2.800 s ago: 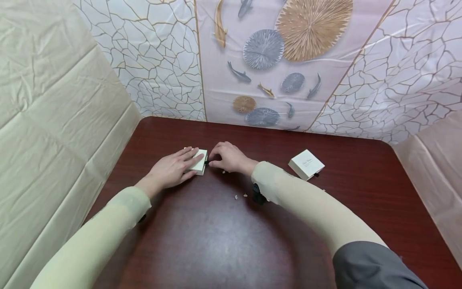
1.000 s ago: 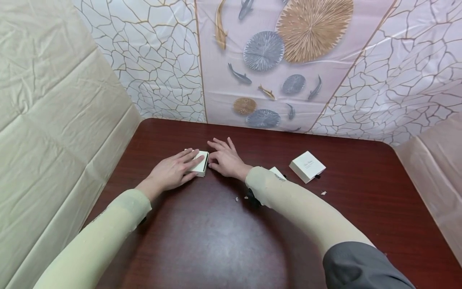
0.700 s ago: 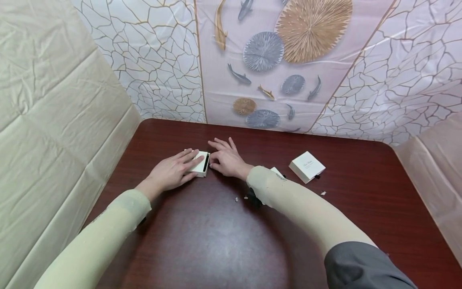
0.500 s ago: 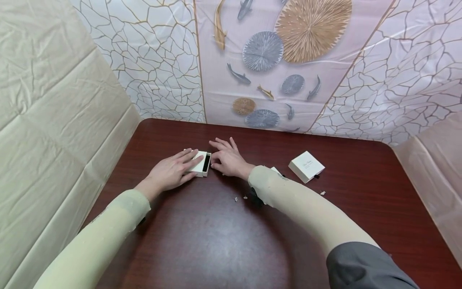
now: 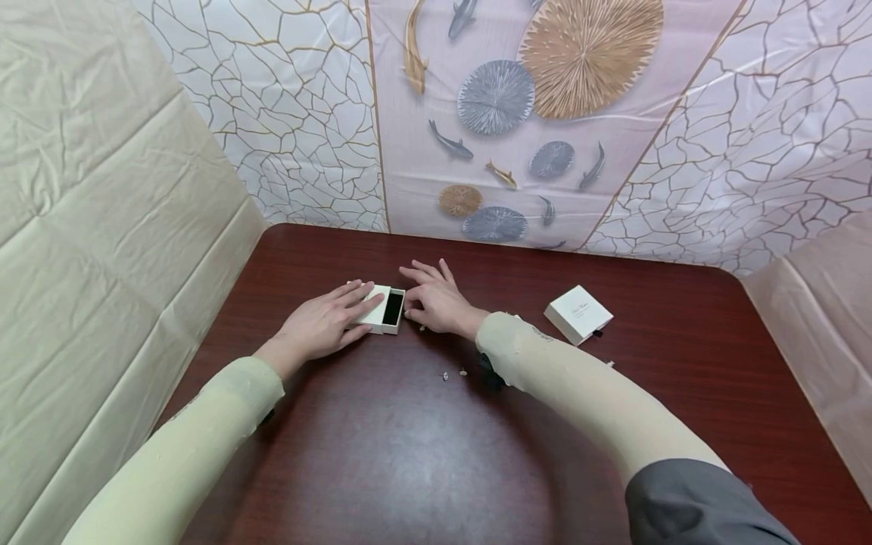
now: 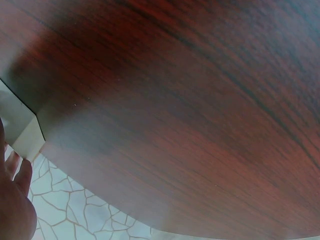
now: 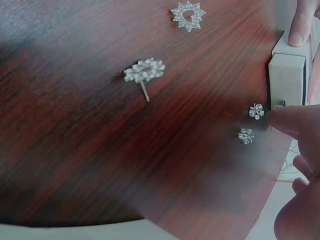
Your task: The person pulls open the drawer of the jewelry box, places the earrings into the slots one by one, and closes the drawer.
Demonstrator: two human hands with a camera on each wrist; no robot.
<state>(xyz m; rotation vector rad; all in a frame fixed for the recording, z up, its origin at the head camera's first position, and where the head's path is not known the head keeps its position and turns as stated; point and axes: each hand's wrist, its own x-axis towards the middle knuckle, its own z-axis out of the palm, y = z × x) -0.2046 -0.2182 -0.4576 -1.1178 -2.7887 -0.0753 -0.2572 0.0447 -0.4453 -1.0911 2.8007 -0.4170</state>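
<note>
My left hand (image 5: 327,316) rests on a small white slide-out gift box (image 5: 384,290), fingers stretched over its top and thumb by the near side. The box's drawer (image 5: 393,309) is pulled partly out to the right, showing a black lining. At the drawer's end, my right hand (image 5: 438,303) pinches the dark ribbon tab (image 7: 283,103), mostly covered by the fingertips. Two small flower-shaped stud earrings (image 7: 256,111) lie beside these fingers. Farther off on the table are a sparkling stud earring (image 7: 145,71) with its post showing and a sunburst-shaped one (image 7: 188,16) with a heart centre.
A second white box (image 5: 579,313) with printed lettering and a dark tab stands at the right. Another tiny piece (image 5: 610,364) shows beside the right sleeve. The dark wood table (image 5: 381,454) meets patterned cloth (image 5: 306,151) at the back.
My right hand has moved slightly right, drawing the drawer out of its sleeve, so more black lining shows. The left hand has stayed on the box. The right sleeve now hides another white box.
</note>
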